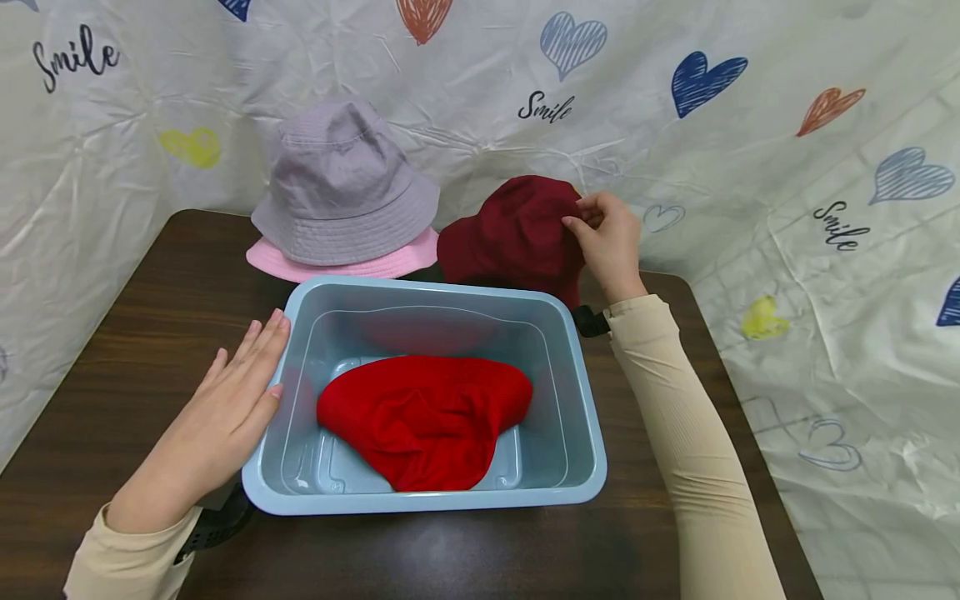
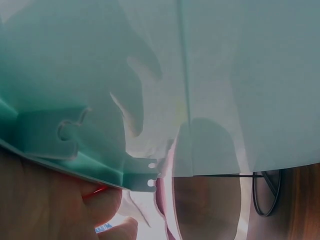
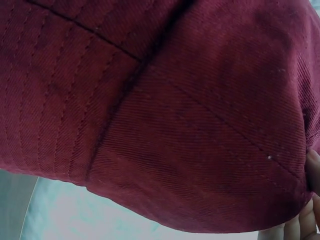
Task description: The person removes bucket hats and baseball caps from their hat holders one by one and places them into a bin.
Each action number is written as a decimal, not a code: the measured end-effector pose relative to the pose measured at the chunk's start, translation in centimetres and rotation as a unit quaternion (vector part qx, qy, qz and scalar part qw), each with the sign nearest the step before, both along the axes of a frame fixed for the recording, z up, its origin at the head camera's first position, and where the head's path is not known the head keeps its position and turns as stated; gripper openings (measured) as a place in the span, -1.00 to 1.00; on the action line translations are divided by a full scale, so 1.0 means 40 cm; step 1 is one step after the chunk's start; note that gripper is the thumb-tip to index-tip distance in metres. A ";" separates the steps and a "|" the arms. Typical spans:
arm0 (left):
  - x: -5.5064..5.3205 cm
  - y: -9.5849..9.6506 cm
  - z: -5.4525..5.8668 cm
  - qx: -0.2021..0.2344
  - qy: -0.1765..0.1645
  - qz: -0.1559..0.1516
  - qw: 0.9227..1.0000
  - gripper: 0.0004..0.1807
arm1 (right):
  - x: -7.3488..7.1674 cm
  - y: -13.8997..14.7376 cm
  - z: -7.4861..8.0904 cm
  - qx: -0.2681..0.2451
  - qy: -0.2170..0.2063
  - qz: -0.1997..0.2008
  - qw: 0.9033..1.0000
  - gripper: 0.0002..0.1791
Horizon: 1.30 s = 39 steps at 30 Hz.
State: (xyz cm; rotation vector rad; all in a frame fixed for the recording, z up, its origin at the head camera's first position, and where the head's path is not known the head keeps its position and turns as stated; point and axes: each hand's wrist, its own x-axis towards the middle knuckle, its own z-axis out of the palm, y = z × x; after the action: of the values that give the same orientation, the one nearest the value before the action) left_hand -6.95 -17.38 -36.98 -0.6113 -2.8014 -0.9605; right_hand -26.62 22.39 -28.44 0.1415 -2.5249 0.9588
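Observation:
A maroon bucket hat (image 1: 517,229) stands behind the blue plastic basin (image 1: 591,400), tilted up at its right side. Thumb and fingers of my right hand (image 1: 611,242) pinch the crown there; in the right wrist view the hat's stitched brim and crown (image 3: 200,135) fill most of the picture, with fingertips (image 3: 292,230) at the lower right. A bright red hat (image 1: 427,421) lies crumpled inside the basin. My left hand (image 1: 232,408), fingers straight, touches the basin's left rim. The left wrist view mostly shows the basin's outer wall (image 2: 215,75).
Behind the basin on the left, a lavender bucket hat (image 1: 341,187) sits on a pink hat (image 1: 405,260). The dark wooden table (image 1: 450,554) carries everything. A white cloth (image 1: 480,92) printed with hearts and "Smile" hangs behind the table and along its right side.

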 end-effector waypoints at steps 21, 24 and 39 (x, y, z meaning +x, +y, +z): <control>0.002 0.004 0.001 0.002 0.003 0.001 1.000 -0.27 | 0.004 0.001 0.003 0.018 0.059 -0.028 0.998 -0.84; 0.003 0.004 0.001 0.003 0.005 0.001 1.000 -0.27 | 0.005 0.000 0.009 0.025 0.070 -0.028 0.997 -0.85; 0.002 0.004 0.000 0.004 0.008 0.001 1.000 -0.27 | 0.004 0.004 0.006 0.016 0.053 -0.028 0.998 -0.83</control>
State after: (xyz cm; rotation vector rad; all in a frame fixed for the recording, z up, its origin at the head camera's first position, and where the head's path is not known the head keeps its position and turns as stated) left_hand -6.87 -17.22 -37.00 -0.6117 -2.7816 -0.9611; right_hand -26.46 22.55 -28.21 0.1279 -2.4337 0.8669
